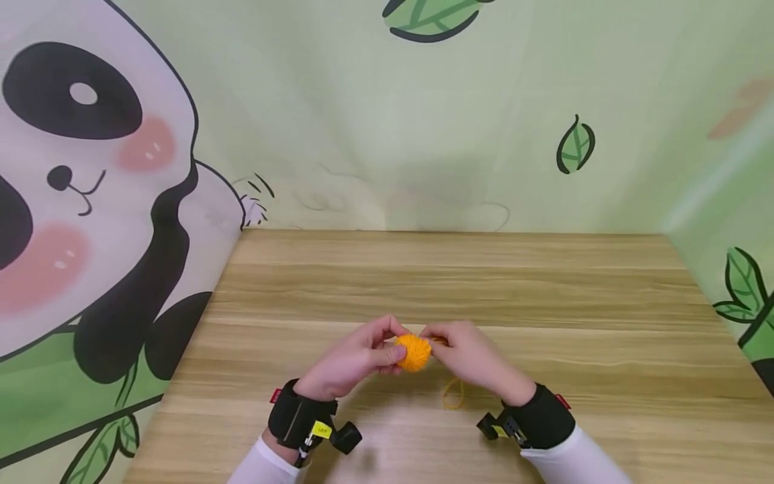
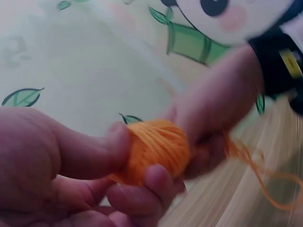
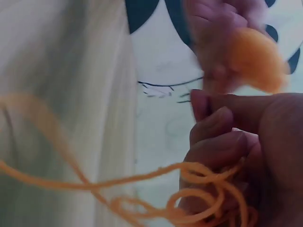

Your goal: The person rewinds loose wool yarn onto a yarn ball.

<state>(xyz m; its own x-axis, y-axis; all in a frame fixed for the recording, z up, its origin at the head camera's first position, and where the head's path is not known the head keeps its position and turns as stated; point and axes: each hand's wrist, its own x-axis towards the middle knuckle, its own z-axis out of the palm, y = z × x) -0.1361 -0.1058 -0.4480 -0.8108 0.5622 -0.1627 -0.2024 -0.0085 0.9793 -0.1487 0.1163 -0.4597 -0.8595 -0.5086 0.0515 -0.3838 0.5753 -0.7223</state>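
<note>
An orange ball of yarn (image 1: 414, 353) is gripped between the thumb and fingers of my left hand (image 1: 367, 354), above the wooden table. In the left wrist view, strands wrap round the yarn ball (image 2: 158, 149) in layers. Close against its right side, my right hand (image 1: 471, 356) has its fingers curled round loose yarn. In the right wrist view, several loops of the loose strand (image 3: 194, 198) spill from that hand, and one length trails off to the left. A small yarn loop (image 1: 453, 395) hangs below the right hand in the head view.
The wood-grain table (image 1: 484, 275) spans the space under both hands. Behind it and at the sides hangs a pale green cloth (image 1: 338, 121) printed with a panda and leaves. Each wrist wears a black band (image 1: 544, 417) with a small camera.
</note>
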